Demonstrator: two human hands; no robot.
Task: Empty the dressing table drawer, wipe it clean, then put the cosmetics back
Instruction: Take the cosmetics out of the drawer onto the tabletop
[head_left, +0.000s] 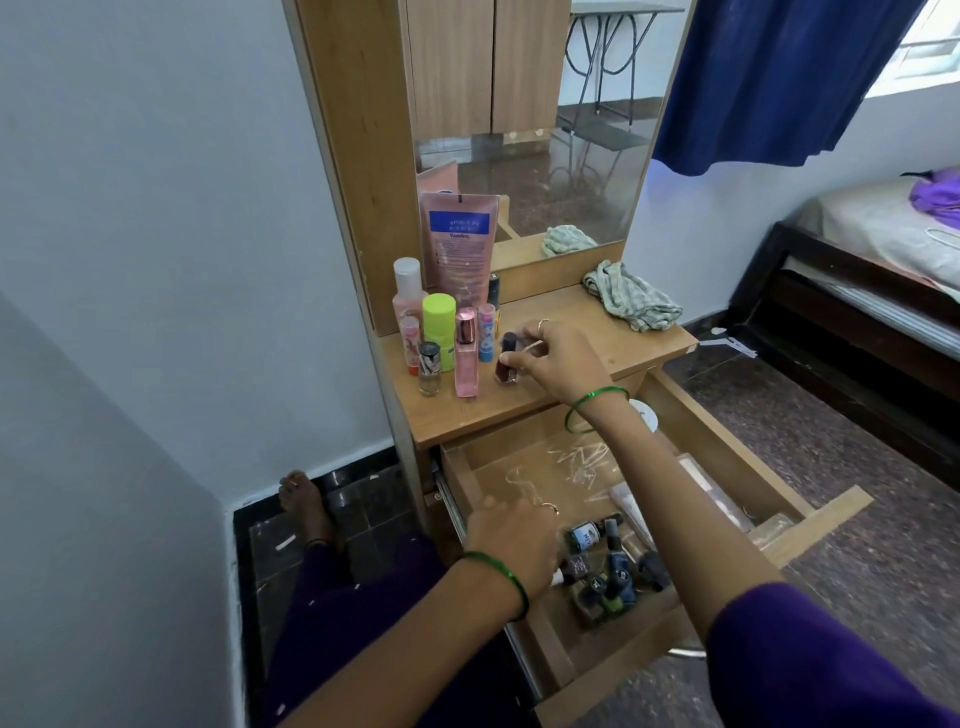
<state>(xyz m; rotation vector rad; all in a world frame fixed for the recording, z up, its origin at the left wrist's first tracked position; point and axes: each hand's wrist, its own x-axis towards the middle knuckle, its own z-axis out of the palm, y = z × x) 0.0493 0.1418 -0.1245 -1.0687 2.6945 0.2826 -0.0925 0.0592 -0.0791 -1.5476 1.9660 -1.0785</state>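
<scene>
The dressing table (582, 332) fills the middle of the view, its drawer (727, 441) pulled wide open below the top, and the emptying is clearly not finished. Up on the tabletop the right hand (561, 358) reaches across, fingers pinched around a dark nail polish bottle (506, 366) standing upright beside the row of cosmetics (441, 332) there. Down in the drawer, the left hand (514, 540) is curled at the near left corner; whether it grips anything I cannot tell. The cluster of nail polish bottles (613, 566) lies just to that hand's right, nearly touching the fingers, most tipped over with caps pointing away from the person. So the left hand is the nearer one, needing only a short sideways reach.
</scene>
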